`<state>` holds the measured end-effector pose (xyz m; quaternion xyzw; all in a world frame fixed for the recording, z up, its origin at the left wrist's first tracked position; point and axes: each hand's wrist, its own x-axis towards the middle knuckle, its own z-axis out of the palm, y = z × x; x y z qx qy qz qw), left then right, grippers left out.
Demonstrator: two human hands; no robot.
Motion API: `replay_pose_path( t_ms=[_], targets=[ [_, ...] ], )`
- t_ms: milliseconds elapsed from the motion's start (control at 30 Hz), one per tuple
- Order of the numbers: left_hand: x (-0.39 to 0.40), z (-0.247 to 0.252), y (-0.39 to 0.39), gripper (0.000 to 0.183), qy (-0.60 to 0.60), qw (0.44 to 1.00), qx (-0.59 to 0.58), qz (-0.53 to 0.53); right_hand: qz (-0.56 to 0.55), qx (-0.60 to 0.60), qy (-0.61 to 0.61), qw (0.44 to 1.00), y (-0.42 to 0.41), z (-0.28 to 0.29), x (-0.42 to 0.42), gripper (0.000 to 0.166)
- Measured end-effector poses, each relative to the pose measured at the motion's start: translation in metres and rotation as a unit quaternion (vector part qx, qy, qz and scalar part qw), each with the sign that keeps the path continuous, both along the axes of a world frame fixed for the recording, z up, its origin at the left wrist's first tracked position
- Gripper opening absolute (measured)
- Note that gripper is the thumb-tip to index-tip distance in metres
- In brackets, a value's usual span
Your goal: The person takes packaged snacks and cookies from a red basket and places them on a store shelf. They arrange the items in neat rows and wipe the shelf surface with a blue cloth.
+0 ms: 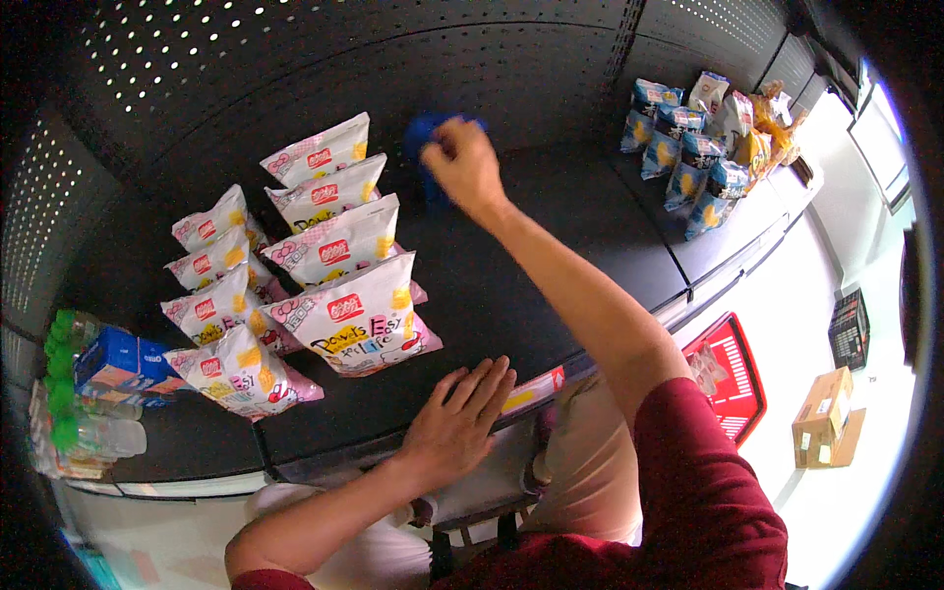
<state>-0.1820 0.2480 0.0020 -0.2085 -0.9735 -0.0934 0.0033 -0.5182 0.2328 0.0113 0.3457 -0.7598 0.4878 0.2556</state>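
Observation:
My right hand, blurred, reaches to the back of a black metal shelf and grips a blue cloth. The cloth lies against the shelf near its perforated back panel, partly hidden by the hand. My left hand rests palm down on the shelf's front edge with nothing in it, its fingers slightly apart. Left of both hands, white and pink snack bags stand upright in two rows, one behind another. The front bag of the larger row is close to my left fingertips.
Blue snack bags stand farther right, beside yellow and white bags. Blue boxes and green-capped bottles are at far left. A price strip runs along the front edge. A red basket and cardboard box sit on the floor.

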Motion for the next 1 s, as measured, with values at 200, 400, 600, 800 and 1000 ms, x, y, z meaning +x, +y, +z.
replay_pose_path(
  t_ms=[200, 400, 600, 800, 1000],
  targets=[
    [0.000, 0.003, -0.002, 0.096, -0.013, 1.000, -0.009, 0.008, 0.027, 0.329, 0.070, 0.942, 0.005, -0.029, 0.032, 0.032],
    [-0.001, 0.008, 0.001, 0.095, 0.000, 1.000, 0.015, 0.012, -0.030, 0.357, 0.070, 0.931, 0.074, -0.035, -0.028, 0.039],
    [-0.003, 0.009, 0.005, 0.094, 0.011, 1.000, 0.026, 0.011, -0.157, 0.370, -0.028, 0.915, 0.174, -0.031, -0.095, 0.056],
    [-0.001, 0.013, 0.004, 0.096, 0.018, 1.000, 0.013, 0.008, -0.169, 0.400, -0.073, 0.898, 0.191, -0.029, -0.107, 0.067],
    [0.000, 0.014, 0.003, 0.097, 0.024, 1.000, 0.015, 0.001, -0.177, 0.416, -0.077, 0.888, 0.219, -0.018, -0.059, 0.071]
  ],
)
